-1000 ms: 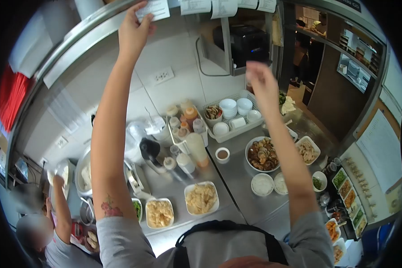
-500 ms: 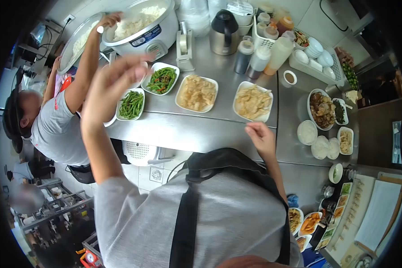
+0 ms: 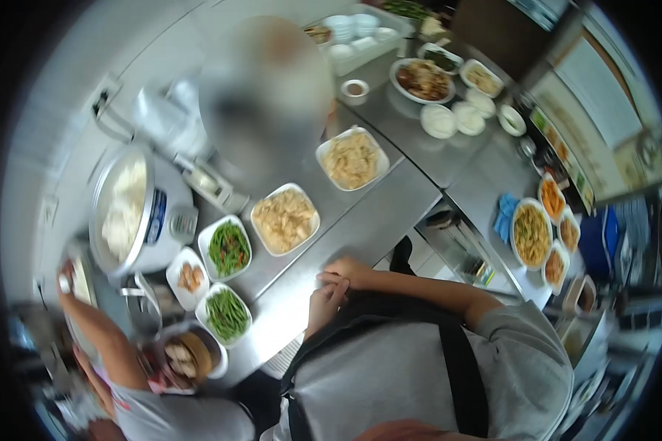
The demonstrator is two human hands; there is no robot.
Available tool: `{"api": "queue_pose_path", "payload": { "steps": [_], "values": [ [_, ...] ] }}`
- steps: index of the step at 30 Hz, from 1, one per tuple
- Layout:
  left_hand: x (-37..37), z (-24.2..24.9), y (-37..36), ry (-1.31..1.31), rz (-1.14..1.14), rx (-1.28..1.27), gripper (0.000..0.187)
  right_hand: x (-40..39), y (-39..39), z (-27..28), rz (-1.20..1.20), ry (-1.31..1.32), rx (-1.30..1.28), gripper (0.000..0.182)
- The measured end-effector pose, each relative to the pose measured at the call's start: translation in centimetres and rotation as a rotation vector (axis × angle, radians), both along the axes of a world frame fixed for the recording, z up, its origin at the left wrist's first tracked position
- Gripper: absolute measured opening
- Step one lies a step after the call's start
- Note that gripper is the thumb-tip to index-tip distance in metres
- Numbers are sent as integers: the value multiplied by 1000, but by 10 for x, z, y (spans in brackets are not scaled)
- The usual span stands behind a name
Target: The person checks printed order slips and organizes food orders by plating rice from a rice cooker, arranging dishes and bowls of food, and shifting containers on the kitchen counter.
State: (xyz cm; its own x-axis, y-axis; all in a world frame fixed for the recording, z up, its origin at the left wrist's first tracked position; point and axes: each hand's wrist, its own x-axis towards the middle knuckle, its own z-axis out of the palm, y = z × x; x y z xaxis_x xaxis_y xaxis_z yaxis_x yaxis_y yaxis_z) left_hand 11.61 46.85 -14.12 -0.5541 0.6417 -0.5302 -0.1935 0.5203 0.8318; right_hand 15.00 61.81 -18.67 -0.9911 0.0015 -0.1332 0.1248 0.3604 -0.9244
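Observation:
My right hand [image 3: 351, 272] and my left hand [image 3: 322, 303] meet in front of my apron, at the near edge of the steel counter [image 3: 375, 213]. Both are closed, fingers pressed against each other, and no object shows between them. Nearest to them are a square white dish of pale yellowish food [image 3: 285, 219] and a similar dish [image 3: 353, 159] farther right. To the left stand two dishes of green beans, one farther back [image 3: 229, 248] and one nearer [image 3: 228, 314]. Beside these is a small dish of orange-brown pieces [image 3: 190, 278].
A co-worker's arm [image 3: 107, 334] reaches along the left, near a big cooker of white rice [image 3: 129, 213]. A tape dispenser [image 3: 212, 184] stands behind the dishes. At right are a bowl of brown stew [image 3: 423, 79] and a dish of noodle-like food [image 3: 531, 234]. A blur hides the back of the counter.
My raised left hand has come down to meet my right hand at the counter edge. The view has turned left, so the rice cooker and the co-worker's arm appear lower.

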Motion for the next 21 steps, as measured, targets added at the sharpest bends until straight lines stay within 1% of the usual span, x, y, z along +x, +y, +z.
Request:
{"api": "queue_pose_path", "payload": {
  "steps": [1,4,5,8,9,10,12,14,16,19,20,21],
  "values": [
    [-2,9,1,43,-67,-16,43,10,-2,-9,-66,107,-48,19],
    [-13,-15,3,-114,-167,84,41,40,6,-11,-270,122,42,17],
    [-17,-10,9,-15,-280,106,33,53,18,-6,-284,97,95,19],
    [-17,5,35,157,-400,154,26,95,55,21,-517,-108,51,23],
    [-15,11,45,149,-428,161,21,112,68,27,-688,-123,50,23],
    [-12,14,54,158,-456,172,21,128,83,31,-849,-136,47,22],
    [-8,18,72,178,-507,194,22,164,123,32,-1149,66,215,23],
    [4,21,90,149,-552,177,22,201,166,29,-1312,-130,572,30],
    [21,24,109,90,-597,166,23,233,207,9,-1400,-57,902,37],
    [51,27,135,-25,-668,168,24,258,266,-1,-1113,-441,1380,38],
    [59,22,144,-61,-701,170,25,261,287,11,-1156,-297,1258,35],
    [78,17,171,-97,-739,177,25,276,324,24,-1195,-155,1139,33]
  ]
}}
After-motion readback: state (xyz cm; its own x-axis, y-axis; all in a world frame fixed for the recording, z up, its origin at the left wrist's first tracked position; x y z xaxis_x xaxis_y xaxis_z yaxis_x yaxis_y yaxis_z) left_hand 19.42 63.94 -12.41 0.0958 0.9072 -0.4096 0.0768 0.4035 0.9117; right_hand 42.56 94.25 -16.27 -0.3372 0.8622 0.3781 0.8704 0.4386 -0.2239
